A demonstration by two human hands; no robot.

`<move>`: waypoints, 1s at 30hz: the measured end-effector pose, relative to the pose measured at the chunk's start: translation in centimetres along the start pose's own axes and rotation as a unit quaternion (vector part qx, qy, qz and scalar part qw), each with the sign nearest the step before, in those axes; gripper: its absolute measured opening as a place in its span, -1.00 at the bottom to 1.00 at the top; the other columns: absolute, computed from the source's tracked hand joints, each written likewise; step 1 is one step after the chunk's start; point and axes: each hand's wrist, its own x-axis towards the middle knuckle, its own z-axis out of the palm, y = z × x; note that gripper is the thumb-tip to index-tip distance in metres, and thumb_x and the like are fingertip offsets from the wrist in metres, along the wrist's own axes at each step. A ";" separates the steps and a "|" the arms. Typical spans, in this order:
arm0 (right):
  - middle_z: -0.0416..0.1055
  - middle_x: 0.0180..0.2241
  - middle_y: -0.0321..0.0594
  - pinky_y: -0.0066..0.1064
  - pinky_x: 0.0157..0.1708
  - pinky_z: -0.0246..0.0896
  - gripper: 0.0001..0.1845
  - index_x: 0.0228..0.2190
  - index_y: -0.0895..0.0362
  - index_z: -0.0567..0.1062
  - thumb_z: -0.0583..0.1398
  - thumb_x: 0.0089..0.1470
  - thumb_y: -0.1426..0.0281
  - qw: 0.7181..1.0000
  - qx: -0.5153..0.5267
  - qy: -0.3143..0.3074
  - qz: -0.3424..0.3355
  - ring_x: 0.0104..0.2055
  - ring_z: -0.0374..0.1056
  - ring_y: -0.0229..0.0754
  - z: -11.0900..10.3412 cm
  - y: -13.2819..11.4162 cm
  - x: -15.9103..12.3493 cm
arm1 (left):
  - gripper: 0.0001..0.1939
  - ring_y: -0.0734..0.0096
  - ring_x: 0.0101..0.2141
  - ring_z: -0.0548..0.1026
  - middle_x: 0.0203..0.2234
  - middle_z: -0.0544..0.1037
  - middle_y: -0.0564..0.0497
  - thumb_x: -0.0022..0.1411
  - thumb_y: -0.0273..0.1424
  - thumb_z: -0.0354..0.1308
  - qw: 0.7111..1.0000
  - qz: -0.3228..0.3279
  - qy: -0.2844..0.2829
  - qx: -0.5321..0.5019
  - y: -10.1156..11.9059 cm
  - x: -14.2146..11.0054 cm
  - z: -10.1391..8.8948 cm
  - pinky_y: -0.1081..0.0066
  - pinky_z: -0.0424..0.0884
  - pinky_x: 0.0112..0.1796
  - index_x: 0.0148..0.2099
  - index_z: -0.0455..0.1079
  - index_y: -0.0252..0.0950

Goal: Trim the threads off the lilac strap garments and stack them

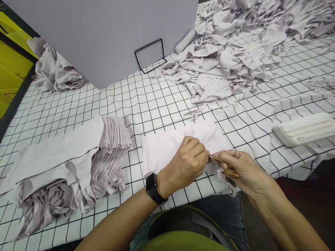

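A folded pale pink cloth piece [162, 150] lies flat in front of me. My left hand [192, 157], a black watch on its wrist, is closed over the cloth's right end, its fingertips pinching there. Against those fingertips, my right hand [242, 169] pinches a small white loop or strip [211, 156] of the cloth. A tool with a brown wooden handle [231, 173] is tucked in the right palm; its working end is hidden. Thin pale straps [222, 174] hang below the right fingers at the table's front edge.
Stacked sewn pieces with straps [112, 157] lie on the left. A heap of loose pale cloth [222, 66] covers the back right. A grey board [104, 35] stands behind, with a black wire stand [150, 55]. A white tray [306, 129] is at right on the checked tablecloth [157, 94].
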 end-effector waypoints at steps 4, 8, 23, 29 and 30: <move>0.05 -0.82 -0.46 -0.54 -0.72 -0.23 -0.52 -0.83 0.15 0.35 0.50 -0.37 0.23 0.999 -0.024 -0.023 -0.003 -0.76 -0.16 -0.54 -0.4 0.1 -0.1 | -0.74 0.41 -0.35 0.34 -0.44 0.47 0.02 0.39 -0.60 0.07 1.000 -0.010 -0.001 0.004 0.0 -0.1 0.1 0.33 0.35 -0.19 -0.39 0.36 -0.32; 0.15 -0.76 -0.42 -0.54 -0.72 -0.27 -0.60 -0.75 0.16 0.43 0.46 -0.29 0.21 0.999 -0.043 -0.018 -0.011 -0.76 -0.15 -0.54 -0.4 0.2 0.0 | -0.76 0.39 -0.34 0.34 -0.44 0.47 0.01 0.38 -0.59 0.08 1.000 -0.007 0.002 0.002 0.0 -0.2 0.3 0.31 0.34 -0.18 -0.39 0.35 -0.32; -0.02 -0.82 -0.49 -0.52 -0.73 -0.20 -0.52 -0.80 0.10 0.34 0.46 -0.33 0.14 0.997 -0.072 -0.027 -0.002 -0.74 -0.20 -0.49 0.0 -0.1 0.0 | -0.75 0.34 -0.31 0.36 -0.43 0.47 -0.01 0.40 -0.55 0.05 0.999 -0.028 -0.028 -0.001 -0.1 -0.4 0.6 0.27 0.33 -0.20 -0.37 0.36 -0.30; -0.01 -0.83 -0.48 -0.52 -0.74 -0.25 -0.53 -0.82 0.11 0.35 0.47 -0.40 0.15 0.997 -0.076 -0.024 -0.002 -0.74 -0.22 -0.50 0.1 -0.6 0.2 | -0.73 0.36 -0.33 0.33 -0.45 0.44 0.00 0.40 -0.59 0.03 0.999 -0.009 -0.037 0.016 0.0 -0.1 0.1 0.29 0.34 -0.18 -0.38 0.36 -0.32; 0.00 -0.83 -0.48 -0.53 -0.73 -0.27 -0.54 -0.83 0.12 0.36 0.47 -0.41 0.16 0.997 -0.076 -0.024 -0.004 -0.74 -0.22 -0.51 0.0 -0.6 0.2 | -0.72 0.37 -0.34 0.32 -0.45 0.43 0.01 0.40 -0.59 0.03 0.999 -0.005 -0.039 0.019 0.0 -0.1 0.1 0.30 0.34 -0.18 -0.39 0.36 -0.32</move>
